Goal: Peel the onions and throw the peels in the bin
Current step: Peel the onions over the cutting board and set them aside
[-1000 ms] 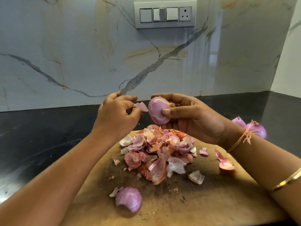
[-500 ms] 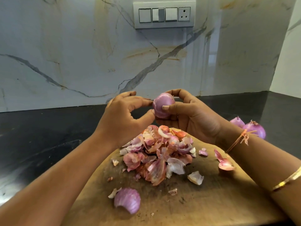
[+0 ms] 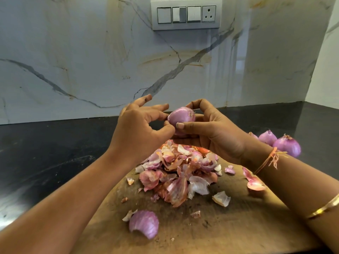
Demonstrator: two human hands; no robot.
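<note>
Mid-peel: onion (image 3: pixel 180 117) cupped in right hand (image 3: pixel 216 132), thumb across the front, up above peel pile (image 3: pixel 179 167) on cutting board (image 3: pixel 238 226). Left hand (image 3: pixel 139 129) pinching at onion's left end w/ thumb + forefinger, other fingers splayed. Best to catch a loose skin edge, pull along the curve in one strip, turn onion btwn pulls (dry skin prob. tears if yanked). Drop strips onto pile, not tabletop (image 3: pixel 45 153), for one easy trip to bin (not in view). More onions (image 3: pixel 286 145) on tabletop, right of board.
</note>
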